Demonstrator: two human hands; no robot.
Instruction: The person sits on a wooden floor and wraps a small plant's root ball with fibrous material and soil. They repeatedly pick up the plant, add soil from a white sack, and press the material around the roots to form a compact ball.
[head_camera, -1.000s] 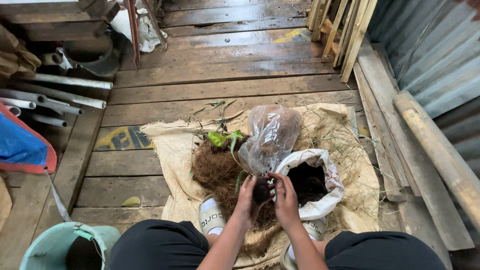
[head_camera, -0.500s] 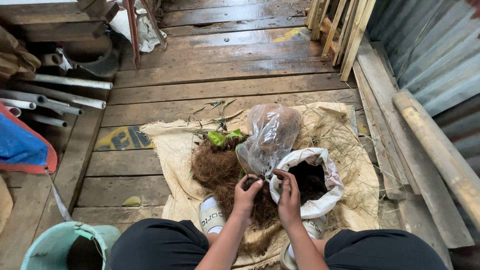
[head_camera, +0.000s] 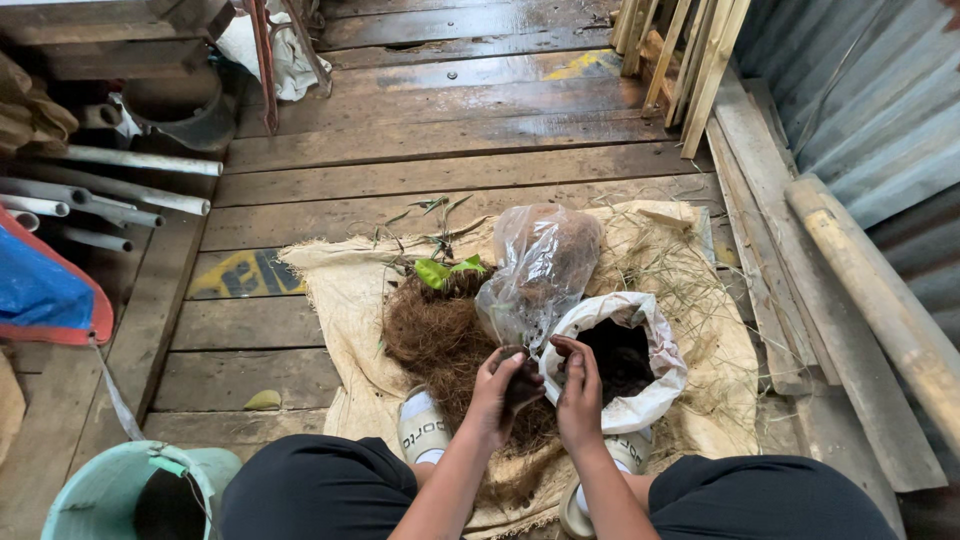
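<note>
My left hand (head_camera: 497, 392) and my right hand (head_camera: 579, 392) meet over a clump of dark soil (head_camera: 522, 385), pressing it between the fingers. Below them lies a mound of brown coconut fibre (head_camera: 440, 340) with a small green-leaved plant (head_camera: 447, 270) at its far edge. Right beside my right hand stands an open white sack of dark soil (head_camera: 630, 355). A clear plastic bag (head_camera: 540, 270) leans behind the hands. All of it rests on a burlap cloth (head_camera: 340, 290).
Wooden plank floor (head_camera: 420, 150). A teal bucket (head_camera: 110, 495) at the lower left, metal pipes (head_camera: 110, 190) and a blue tarp (head_camera: 35, 290) at the left. Timber planks and a pole (head_camera: 880, 300) lie along the corrugated wall at the right. My feet in white shoes (head_camera: 423, 430) rest on the cloth.
Both hands have stayed over the fibre mound and drawn closer together around the soil clump. Nothing else has moved.
</note>
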